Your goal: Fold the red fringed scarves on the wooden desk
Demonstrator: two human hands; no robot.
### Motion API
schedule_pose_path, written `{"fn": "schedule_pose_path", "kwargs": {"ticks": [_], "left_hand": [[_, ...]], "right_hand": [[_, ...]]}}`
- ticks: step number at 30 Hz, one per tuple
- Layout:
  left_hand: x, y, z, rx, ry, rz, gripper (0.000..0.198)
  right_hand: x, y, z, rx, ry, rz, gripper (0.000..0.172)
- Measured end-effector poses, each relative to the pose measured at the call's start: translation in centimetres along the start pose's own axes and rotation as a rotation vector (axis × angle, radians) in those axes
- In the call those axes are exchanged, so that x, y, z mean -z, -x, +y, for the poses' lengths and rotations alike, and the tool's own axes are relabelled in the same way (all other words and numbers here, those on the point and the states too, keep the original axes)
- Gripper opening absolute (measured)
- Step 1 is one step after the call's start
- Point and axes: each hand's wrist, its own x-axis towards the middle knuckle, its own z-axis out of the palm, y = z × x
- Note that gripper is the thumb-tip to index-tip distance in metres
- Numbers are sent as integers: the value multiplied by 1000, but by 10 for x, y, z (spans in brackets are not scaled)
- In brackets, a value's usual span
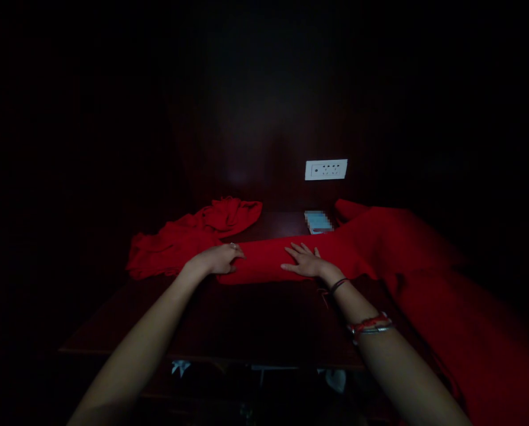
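A long red cloth point(264, 260) lies in a flat folded band across the dark table. At the band's left end, my left hand point(220, 259) has its fingers bent over the fabric and grips it, a ring showing on one finger. My right hand point(305, 263) rests palm down on the band, fingers spread. Bunched red fabric point(176, 242) is heaped beyond and to the left of my left hand. On the right the cloth widens and hangs over the table's side toward me.
A pale blue item point(319, 222), partly pixelated, lies at the back of the dark table point(264, 319). Above it, a white socket plate point(326, 170) is fixed to the dark back panel. Pale objects point(335, 380) show dimly under the table's front edge. The surroundings are very dark.
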Motion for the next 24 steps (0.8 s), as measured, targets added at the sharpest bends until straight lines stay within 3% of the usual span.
{"fn": "schedule_pose_path", "kwargs": {"ticks": [5,7,11,13,20,24], "left_hand": [[22,12,5,2,-114,63,34],[22,12,8,17,-105,68,39],[13,10,15,14,-45,-36,57],[10,8,20,-27,-69,22,60],[0,-9,33,-184,-227,146,37],[2,-12,36,-137,-238,220,34]], "right_hand": [[3,2,-2,-19,3,-14,80],[4,2,-2,-22,5,-8,79],[3,1,-1,-25,6,-4,80],[2,1,-1,-23,5,-4,80],[4,3,-1,-24,10,-9,79],[3,2,1,-9,16,-12,79]]}}
